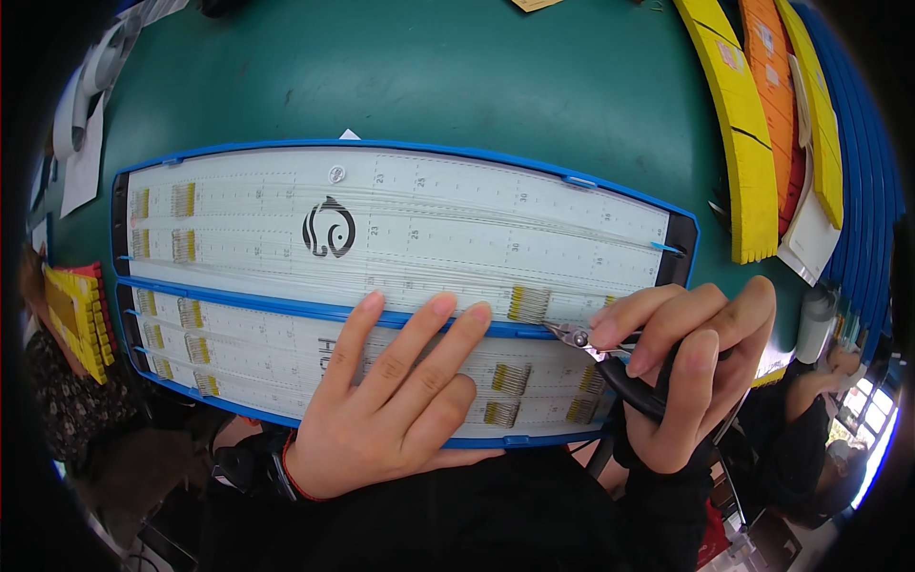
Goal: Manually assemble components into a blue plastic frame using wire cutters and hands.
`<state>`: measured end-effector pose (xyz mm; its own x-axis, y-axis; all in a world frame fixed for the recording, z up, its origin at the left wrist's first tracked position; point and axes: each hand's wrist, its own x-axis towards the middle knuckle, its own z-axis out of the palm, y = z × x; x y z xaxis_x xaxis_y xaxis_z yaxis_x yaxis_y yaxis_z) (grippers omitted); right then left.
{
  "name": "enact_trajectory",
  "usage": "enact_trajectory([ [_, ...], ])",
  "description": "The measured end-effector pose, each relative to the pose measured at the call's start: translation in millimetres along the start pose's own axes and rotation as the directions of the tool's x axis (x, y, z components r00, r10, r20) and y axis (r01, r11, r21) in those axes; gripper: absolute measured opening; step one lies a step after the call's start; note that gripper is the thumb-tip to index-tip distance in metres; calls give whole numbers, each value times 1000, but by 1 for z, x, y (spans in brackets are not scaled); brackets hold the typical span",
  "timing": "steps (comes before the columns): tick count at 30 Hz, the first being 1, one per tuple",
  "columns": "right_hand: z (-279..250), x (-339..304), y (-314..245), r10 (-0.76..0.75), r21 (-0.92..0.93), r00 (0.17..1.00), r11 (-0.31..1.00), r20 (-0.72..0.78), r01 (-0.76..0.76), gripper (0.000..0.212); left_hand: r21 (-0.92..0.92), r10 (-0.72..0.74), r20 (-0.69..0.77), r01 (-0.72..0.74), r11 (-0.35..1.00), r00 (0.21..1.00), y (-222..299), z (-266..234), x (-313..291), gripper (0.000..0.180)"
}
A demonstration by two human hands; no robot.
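Note:
A long blue-rimmed case (pixel 429 250) lies opened out, its two white lined panels side by side. Thin pale lines run along the panels between clusters of fine hook-like metal pieces with yellow parts. My left hand (pixel 386 415) rests palm down across the near panel with fingers spread, its fingertips reaching past the blue middle rim onto the lines. In my right hand (pixel 691 367) is a pair of small cutting pliers (pixel 578 336) with metal jaws and black handles. The jaw tips are beside a yellow-and-metal cluster (pixel 529 304) by the middle rim.
The case sits on a green table (pixel 496 81). Yellow (pixel 742 153) and orange (pixel 774 105) long boxes stand at the right, next to a stack of blue cases (pixel 863 143). Yellow packs (pixel 81 324) lie at the left. Other people sit at both sides.

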<state>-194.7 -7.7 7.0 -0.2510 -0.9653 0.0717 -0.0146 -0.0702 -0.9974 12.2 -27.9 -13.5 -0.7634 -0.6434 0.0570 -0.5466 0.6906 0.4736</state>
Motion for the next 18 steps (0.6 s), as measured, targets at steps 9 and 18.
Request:
enact_trajectory([
  [9,2,3,1,-66,-44,998,997,-19,65,24,12,-7,3,7,1000,1000,0,0,-1,44],
  [18,0,4,3,-75,-81,996,994,47,78,21,23,0,19,-1,1000,1000,-1,0,-2,43],
])
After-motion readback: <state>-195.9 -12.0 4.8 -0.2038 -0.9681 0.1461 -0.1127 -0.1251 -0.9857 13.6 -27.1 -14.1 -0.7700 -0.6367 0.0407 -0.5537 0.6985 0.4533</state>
